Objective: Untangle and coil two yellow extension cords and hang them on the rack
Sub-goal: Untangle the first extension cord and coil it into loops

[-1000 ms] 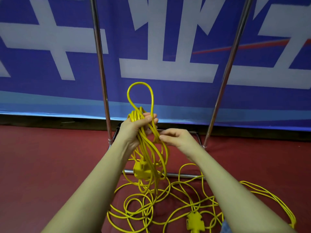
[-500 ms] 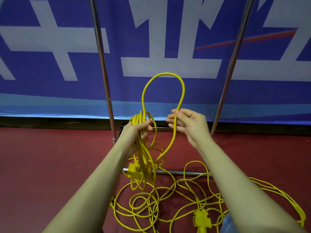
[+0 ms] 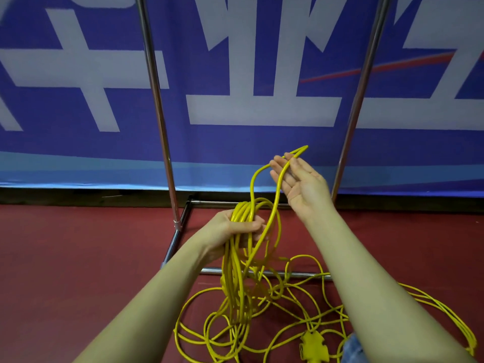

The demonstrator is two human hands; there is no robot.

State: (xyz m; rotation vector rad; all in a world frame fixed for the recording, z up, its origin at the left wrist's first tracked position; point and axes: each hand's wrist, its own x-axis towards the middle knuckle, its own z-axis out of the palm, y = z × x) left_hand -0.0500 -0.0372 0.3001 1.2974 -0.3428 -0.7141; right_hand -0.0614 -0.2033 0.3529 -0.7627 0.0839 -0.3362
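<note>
The rack's left upright [image 3: 157, 111] rises from the red floor [image 3: 78, 258] at about ten o'clock of the hands, in front of the blue banner [image 3: 235, 142]. Just right of its foot, the left hand [image 3: 230, 229] is curled tight round a bundle of finished loops [image 3: 247, 209] of yellow extension cord, their tails hanging down to the loose tangle on the floor [image 3: 262, 310] at six o'clock. From that fist one strand [image 3: 275, 203] rises toward one o'clock and lies across the right hand [image 3: 298, 182], whose fingers are spread and nearly straight, palm up, the cord resting along them rather than pinched.

To do this loop well, the right hand should, I judge, draw out only enough slack to match the held loops, then lay the strand flat beside them without a twist. The left fist must not loosen meanwhile.

A yellow multi-outlet socket [image 3: 314, 347] lies at five o'clock amid the slack, and may snag. The rack's right upright [image 3: 364, 82] stands at two o'clock.
</note>
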